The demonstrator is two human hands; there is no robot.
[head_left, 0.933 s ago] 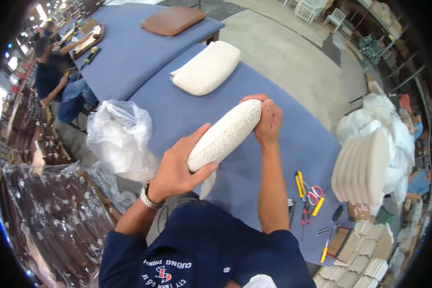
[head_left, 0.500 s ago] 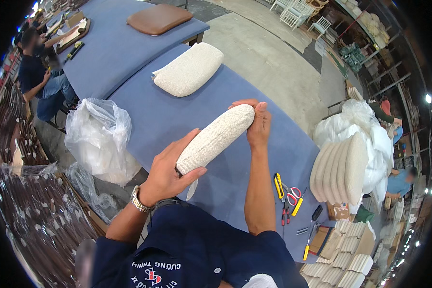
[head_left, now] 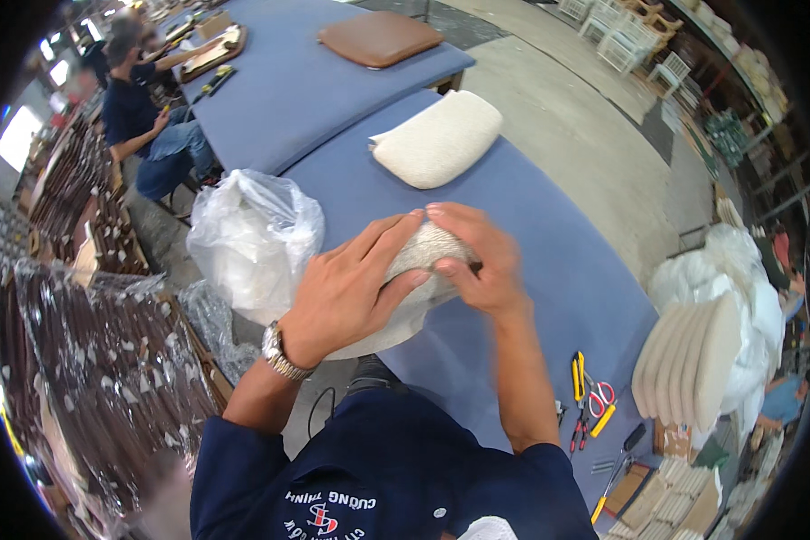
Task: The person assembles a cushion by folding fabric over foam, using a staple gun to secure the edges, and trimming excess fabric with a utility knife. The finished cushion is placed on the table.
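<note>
A padded cushion (head_left: 430,245) covered in cream woven fabric is held upright between my two hands over the blue padded table (head_left: 549,252). My left hand (head_left: 355,288) lies along its left side, fingers stretched over the top and thumb on the near face. From the right, my right hand (head_left: 488,265), slightly blurred, grips the cushion with its thumb in front and fingers over the top. Loose pale fabric (head_left: 396,335) hangs below my left hand. Much of the cushion is hidden by my hands. Beyond it lies another cream cushion (head_left: 441,139).
Right of my right arm lie scissors (head_left: 603,396), a yellow cutter (head_left: 578,373) and a screwdriver (head_left: 616,472). Several cream cushions (head_left: 684,360) stand stacked at right. A clear plastic bag (head_left: 256,238) is at left. A brown seat pad (head_left: 382,38) lies on the far table; a person (head_left: 135,108) sits beside it.
The cushion has turned from lying slantwise to a more end-on, upright pose. My hands have come closer together around its top. The whole scene has shifted right in view.
</note>
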